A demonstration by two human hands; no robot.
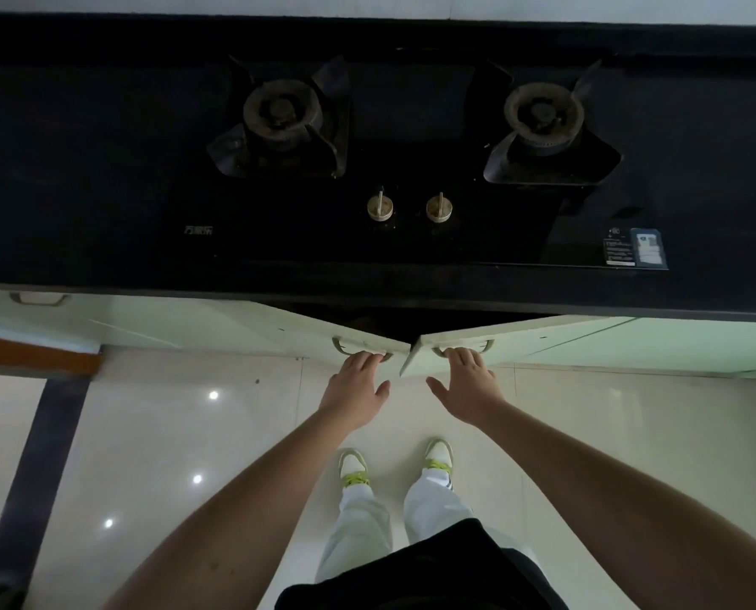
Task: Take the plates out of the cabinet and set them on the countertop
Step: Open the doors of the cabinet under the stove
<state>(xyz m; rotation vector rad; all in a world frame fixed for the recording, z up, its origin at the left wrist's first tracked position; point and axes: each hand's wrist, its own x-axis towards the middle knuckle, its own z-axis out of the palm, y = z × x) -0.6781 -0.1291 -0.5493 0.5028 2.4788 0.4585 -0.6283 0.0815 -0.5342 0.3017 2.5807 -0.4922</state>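
Below the black countertop (81, 169) the two pale green doors of the cabinet stand partly swung out towards me. My left hand (356, 385) has its fingers hooked into the metal handle (340, 345) of the left door (244, 325). My right hand (466, 383) grips the handle (484, 345) of the right door (521, 341) the same way. A dark gap (402, 321) shows between the doors. No plates are visible; the inside of the cabinet is hidden in shadow.
A two-burner gas hob (411, 160) with two knobs is set into the countertop straight ahead. Another closed green door with a handle (37, 299) lies to the left. My feet (394, 464) stand on a glossy light tiled floor with a dark strip (37, 468) at left.
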